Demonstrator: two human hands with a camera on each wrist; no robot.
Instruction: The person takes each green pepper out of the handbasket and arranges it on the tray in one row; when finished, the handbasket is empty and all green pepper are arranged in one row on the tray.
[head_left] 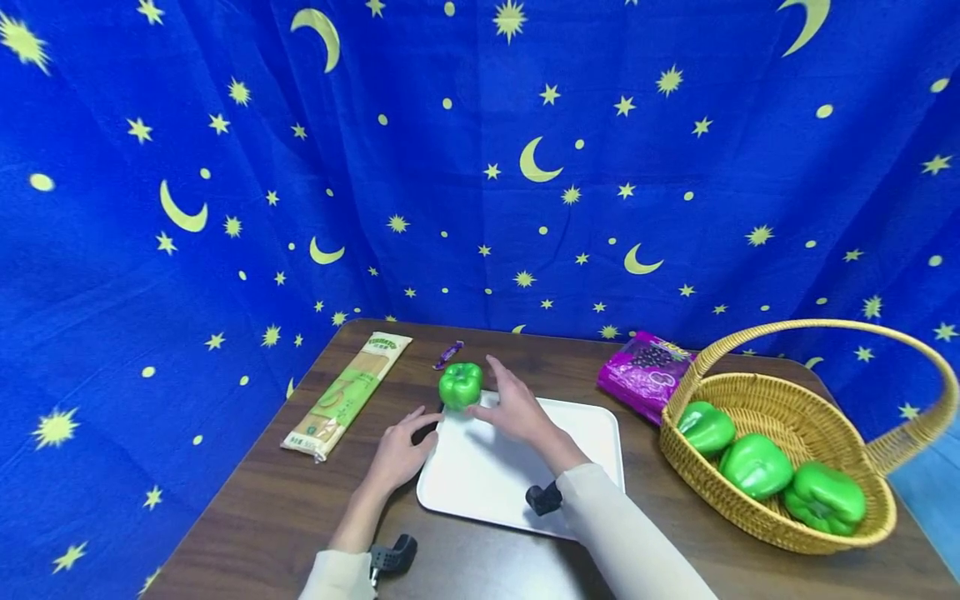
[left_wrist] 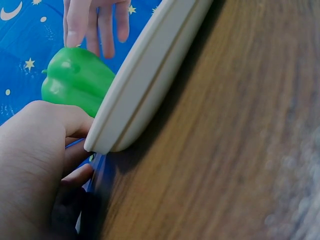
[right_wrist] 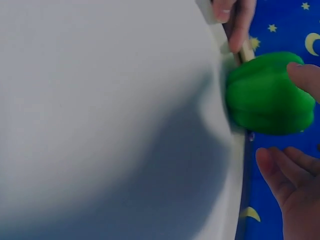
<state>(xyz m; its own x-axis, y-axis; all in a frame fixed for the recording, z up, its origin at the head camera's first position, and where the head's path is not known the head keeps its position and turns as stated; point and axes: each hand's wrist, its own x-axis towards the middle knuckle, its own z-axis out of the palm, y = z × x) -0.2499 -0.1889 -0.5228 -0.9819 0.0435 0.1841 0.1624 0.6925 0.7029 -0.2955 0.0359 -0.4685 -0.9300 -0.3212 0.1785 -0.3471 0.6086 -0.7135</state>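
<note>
A green bell pepper [head_left: 461,386] sits at the far left corner of the white tray [head_left: 517,467], overlapping its rim. My right hand [head_left: 516,408] is beside the pepper with fingers spread; in the right wrist view its thumb [right_wrist: 306,79] overlaps the pepper and a gap separates the other fingers from it. Along the tray's left edge, my left hand [head_left: 401,450] has its thumb and index finger at the rim, close to that corner. The left wrist view shows this hand [left_wrist: 35,150] right at the tray's corner, its lower fingers partly hidden.
Left of the tray lies a long pack of noodles [head_left: 348,396]. A small purple wrapped candy [head_left: 448,355] is behind the pepper. On the right stand a wicker basket [head_left: 720,508] with three green bell peppers [head_left: 756,467] and a purple bag [head_left: 645,375]. A starry blue curtain [head_left: 450,167] hangs behind the table.
</note>
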